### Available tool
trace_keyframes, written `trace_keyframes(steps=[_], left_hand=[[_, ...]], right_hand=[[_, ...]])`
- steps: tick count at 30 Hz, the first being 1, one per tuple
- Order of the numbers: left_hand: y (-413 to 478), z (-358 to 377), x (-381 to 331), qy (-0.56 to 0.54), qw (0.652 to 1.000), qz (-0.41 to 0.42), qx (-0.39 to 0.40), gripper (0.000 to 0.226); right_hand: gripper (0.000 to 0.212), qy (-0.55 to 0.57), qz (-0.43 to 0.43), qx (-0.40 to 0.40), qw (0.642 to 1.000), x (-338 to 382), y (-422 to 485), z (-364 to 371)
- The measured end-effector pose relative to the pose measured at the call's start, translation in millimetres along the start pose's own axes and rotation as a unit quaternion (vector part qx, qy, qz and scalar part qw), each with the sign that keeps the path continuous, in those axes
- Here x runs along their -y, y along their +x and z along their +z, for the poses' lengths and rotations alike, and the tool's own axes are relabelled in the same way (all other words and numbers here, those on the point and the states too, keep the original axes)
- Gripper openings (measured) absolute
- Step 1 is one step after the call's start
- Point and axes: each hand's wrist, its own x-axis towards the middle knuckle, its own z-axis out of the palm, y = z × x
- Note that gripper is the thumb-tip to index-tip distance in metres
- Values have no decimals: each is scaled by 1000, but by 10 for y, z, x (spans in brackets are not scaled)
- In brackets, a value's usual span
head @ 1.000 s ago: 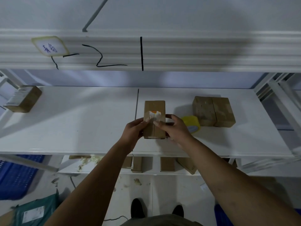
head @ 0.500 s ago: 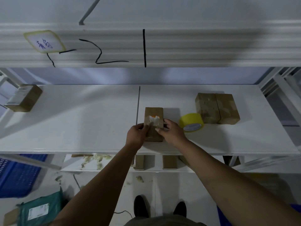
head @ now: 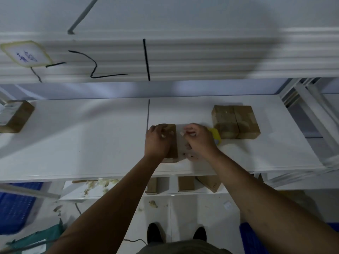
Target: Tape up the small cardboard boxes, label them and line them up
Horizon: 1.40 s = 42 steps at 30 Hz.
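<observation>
A small brown cardboard box [head: 173, 143] lies on the white shelf board [head: 91, 140], near its front edge. My left hand [head: 157, 141] rests on top of the box with its fingers curled over the far end. Just right of the box, my right hand [head: 200, 141] pinches a small pale strip of tape [head: 182, 133] between thumb and fingertips; blur hides how far the strip reaches. A yellow tape roll [head: 216, 135] sits mostly hidden behind my right hand. Two more brown boxes [head: 235, 121] stand side by side at the right.
Another box with a white label [head: 15, 116] lies at the shelf's far left. An upper shelf edge [head: 165, 59] overhangs the work area. Several boxes [head: 186, 183] stand on a lower shelf. Blue crates [head: 16, 208] and my feet are on the floor.
The box went from tilted up in both hands to lying flat under my left hand. My right hand moved right, off the box, pinching the pale strip.
</observation>
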Motion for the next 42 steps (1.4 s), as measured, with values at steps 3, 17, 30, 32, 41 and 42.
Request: trace_keyframes(steps=[3,17,30,32,41,42], left_hand=[[99,152,-265,37,996,63,61,35],[396,829,-573,251,920,69,294,21],[469,847,-460,250,930,93,254,13],[479,821,-427,237,933,96,251,12],[448,762,-276,88,969,57,222,21],[462,748,-274,81,970,61,222,16]], right_hand=[[11,-36,-42,-71,996,15,70,-281],[32,-214,21,41,976,-398,212,-634],[25,-241,4,74,968,-208,170,-787],[25,-244,-1,89,966,-149,186,-840],[26,-238,4,86,967,3,245,-861],[26,-236,6,88,968,12,258,-866]])
